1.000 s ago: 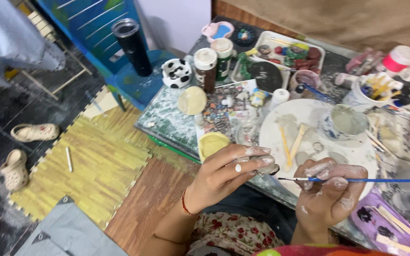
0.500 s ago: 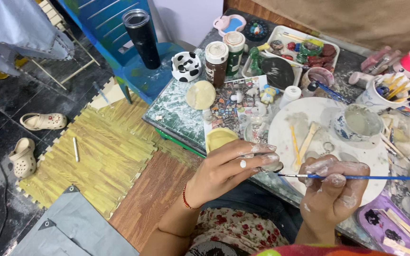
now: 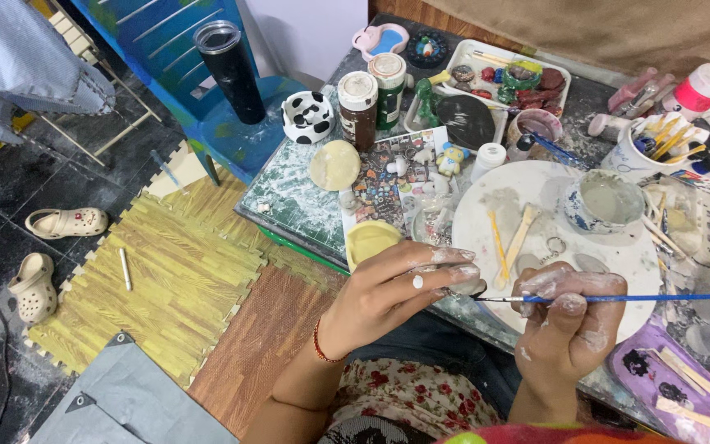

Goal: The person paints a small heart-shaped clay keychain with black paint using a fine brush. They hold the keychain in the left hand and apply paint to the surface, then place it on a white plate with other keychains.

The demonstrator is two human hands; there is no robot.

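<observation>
My left hand pinches a small grey piece at its fingertips, over the near edge of the cluttered craft table. My right hand, smeared with white paint, holds a thin blue-handled brush lying level, its tip touching the small piece. Both hands hover just in front of a round white palette plate that carries two wooden sticks and a cup of cloudy water.
Jars, a cow-patterned cup, a tray of painted pieces, a pot of brushes and a purple tray crowd the table. A black tumbler stands on a blue stool. Foam floor mats and sandals lie left.
The view has shifted slightly, so the table sits a little lower in frame. Both hands keep the same grip, the brush tip staying at the small piece.
</observation>
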